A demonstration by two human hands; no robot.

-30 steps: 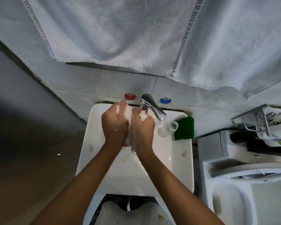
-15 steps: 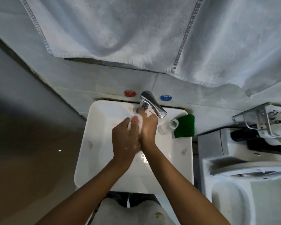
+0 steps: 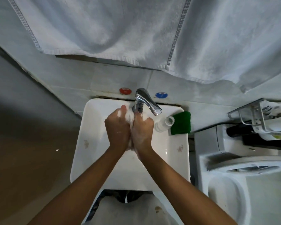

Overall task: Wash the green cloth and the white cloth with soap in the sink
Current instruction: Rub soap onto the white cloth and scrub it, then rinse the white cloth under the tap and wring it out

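Both hands are pressed together over the white sink (image 3: 91,143), just in front of the chrome tap (image 3: 146,101). My left hand (image 3: 118,129) and my right hand (image 3: 142,132) each grip the soapy white cloth (image 3: 129,116), which shows only as a bunched strip between the fingers. Suds cover the right hand. The green cloth (image 3: 181,123) lies folded on the sink's right back corner, apart from both hands. A small white soap bottle (image 3: 163,124) lies on its side beside the green cloth.
A large white towel (image 3: 136,30) hangs over the wall above the sink. Red (image 3: 125,90) and blue (image 3: 161,95) knobs flank the tap. A white toilet (image 3: 243,184) stands to the right, with a metal wire rack (image 3: 256,116) above it.
The hands have shifted from side to side while rubbing the white cloth between them; they now sit side by side again, close under the tap. The green cloth and bottle have not moved.
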